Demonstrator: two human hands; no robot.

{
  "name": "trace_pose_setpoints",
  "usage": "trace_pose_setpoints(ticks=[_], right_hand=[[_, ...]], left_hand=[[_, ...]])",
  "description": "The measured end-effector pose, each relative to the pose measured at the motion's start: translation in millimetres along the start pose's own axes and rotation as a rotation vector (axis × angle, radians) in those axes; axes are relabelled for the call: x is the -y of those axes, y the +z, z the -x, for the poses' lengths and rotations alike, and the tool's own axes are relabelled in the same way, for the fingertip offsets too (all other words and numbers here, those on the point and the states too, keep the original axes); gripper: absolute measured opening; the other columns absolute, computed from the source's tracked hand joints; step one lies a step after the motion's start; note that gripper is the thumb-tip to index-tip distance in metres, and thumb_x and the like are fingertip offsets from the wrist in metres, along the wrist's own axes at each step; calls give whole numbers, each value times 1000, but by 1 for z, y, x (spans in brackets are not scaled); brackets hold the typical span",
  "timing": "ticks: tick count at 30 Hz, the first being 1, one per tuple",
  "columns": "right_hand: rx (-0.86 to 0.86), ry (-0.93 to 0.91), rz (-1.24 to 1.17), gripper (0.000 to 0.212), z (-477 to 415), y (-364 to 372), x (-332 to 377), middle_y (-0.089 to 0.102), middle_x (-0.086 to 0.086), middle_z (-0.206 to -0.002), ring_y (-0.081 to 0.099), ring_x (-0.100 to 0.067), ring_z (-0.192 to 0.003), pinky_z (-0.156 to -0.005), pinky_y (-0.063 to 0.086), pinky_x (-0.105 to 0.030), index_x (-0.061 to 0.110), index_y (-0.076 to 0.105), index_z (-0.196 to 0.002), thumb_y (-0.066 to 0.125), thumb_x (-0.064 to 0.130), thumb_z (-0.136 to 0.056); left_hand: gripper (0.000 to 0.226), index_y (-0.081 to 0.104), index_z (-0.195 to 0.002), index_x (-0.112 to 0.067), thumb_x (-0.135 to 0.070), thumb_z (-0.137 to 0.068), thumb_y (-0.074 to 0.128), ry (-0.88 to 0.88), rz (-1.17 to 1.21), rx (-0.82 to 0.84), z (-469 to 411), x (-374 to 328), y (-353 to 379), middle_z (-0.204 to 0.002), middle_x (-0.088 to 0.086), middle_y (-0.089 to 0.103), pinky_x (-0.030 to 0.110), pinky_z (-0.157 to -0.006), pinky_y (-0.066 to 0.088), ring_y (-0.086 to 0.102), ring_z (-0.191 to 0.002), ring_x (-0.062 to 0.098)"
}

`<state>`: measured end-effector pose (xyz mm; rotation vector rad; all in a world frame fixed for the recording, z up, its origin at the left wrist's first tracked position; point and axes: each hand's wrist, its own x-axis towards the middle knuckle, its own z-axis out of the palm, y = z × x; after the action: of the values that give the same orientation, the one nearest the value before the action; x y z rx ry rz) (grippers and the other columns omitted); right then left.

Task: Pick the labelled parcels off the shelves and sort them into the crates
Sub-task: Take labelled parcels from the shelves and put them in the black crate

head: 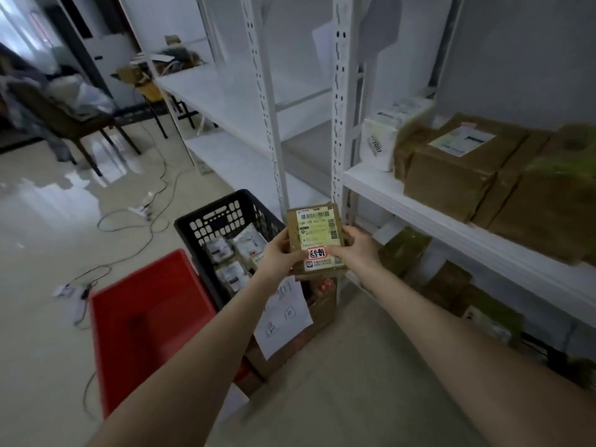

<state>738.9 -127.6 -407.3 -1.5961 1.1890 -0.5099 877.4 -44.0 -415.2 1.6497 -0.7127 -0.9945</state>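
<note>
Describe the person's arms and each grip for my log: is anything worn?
Nothing worn shows. The left arm and right arm are bare up to the frame's edge, with no sleeve or cuff. The left grip and right grip are bare hands: no gloves, no watch, band or ring in view.

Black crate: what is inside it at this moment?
The black crate holds at least three pale-labelled parcels. Part of its inside is covered by the left hand and the held parcel, so anything there, or beneath the top parcels, cannot be seen.
</note>
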Motion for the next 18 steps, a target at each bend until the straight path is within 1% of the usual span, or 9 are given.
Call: trace_pose_setpoints(ticks=[2, 3, 4, 6, 8, 10, 12, 15, 18], right_hand=[[38, -5, 11, 60, -22, 30, 5, 61, 0, -125, 63, -19, -105, -88, 55, -41, 20, 49, -136, 73, 16, -81], [57, -11, 22, 60, -33, 43, 7, 61, 1, -125, 62, -17, -103, -89, 54, -42, 22, 49, -136, 74, 18, -81], [78, -14, 29, 59, -44, 56, 10, 61, 3, -124, 61, -13, -98, -88, 54, -39, 23, 50, -135, 74, 20, -81], [126, -19, 46, 55, -65, 79, 12, 61, 8, -120, 55, -6, -89, -75, 50, -24, 24, 51, -134, 72, 20, -83], [168, -26, 51, 54, -88, 101, 17, 61, 7, -120, 54, -2, -82, -68, 46, -18, 22, 50, -136, 69, 17, -86], [210, -34, 57, 54, -114, 122, 18, 61, 4, -125, 55, 0, -77, -71, 50, -22, 22, 49, -137, 67, 16, -87], [257, -39, 67, 53, -140, 142, 21, 61, 3, -125, 57, -3, -79, -71, 51, -22, 21, 49, -137, 66, 14, -88], [327, -26, 104, 51, -181, 170, 16, 62, 1, -125, 62, -12, -91, -83, 56, -35, 22, 50, -136, 66, 14, -87], [434, 22, 118, 54, -220, 198, 1, 63, -2, -122, 63, -16, -95, -85, 55, -37, 22, 49, -137, 65, 11, -87]], left_hand=[[66, 43, -141, -19, 2, -84, 66, -29, 4, -42, -17, 8, -25, -106, -3, 66, 21, -62, 57, 67, -85, 9], [68, 41, -143, -20, 2, -83, 66, -42, 0, -61, -25, 12, -37, -112, 0, 65, 22, -64, 58, 68, -87, 10], [69, 40, -144, -21, 1, -83, 66, -53, -5, -80, -34, 17, -49, -117, 3, 64, 25, -68, 59, 68, -89, 12], [70, 38, -144, -22, 0, -84, 66, -79, -14, -124, -51, 24, -70, -123, 6, 63, 31, -75, 59, 68, -93, 16], [68, 39, -143, -22, 0, -84, 65, -109, -6, -171, -68, 31, -89, -121, 5, 63, 30, -72, 59, 68, -91, 15], [66, 40, -143, -23, -1, -85, 64, -134, 22, -212, -86, 37, -106, -119, 4, 64, 25, -66, 59, 67, -87, 12], [67, 39, -143, -23, 0, -86, 63, -158, 49, -254, -105, 44, -119, -114, 1, 64, 23, -62, 59, 67, -86, 10], [65, 39, -143, -22, 0, -86, 63, -209, 63, -311, -135, 59, -134, -118, 3, 63, 25, -65, 59, 67, -87, 12], [63, 42, -141, -24, 0, -86, 64, -275, 84, -369, -165, 80, -143, -119, 4, 63, 30, -69, 59, 67, -91, 17]])
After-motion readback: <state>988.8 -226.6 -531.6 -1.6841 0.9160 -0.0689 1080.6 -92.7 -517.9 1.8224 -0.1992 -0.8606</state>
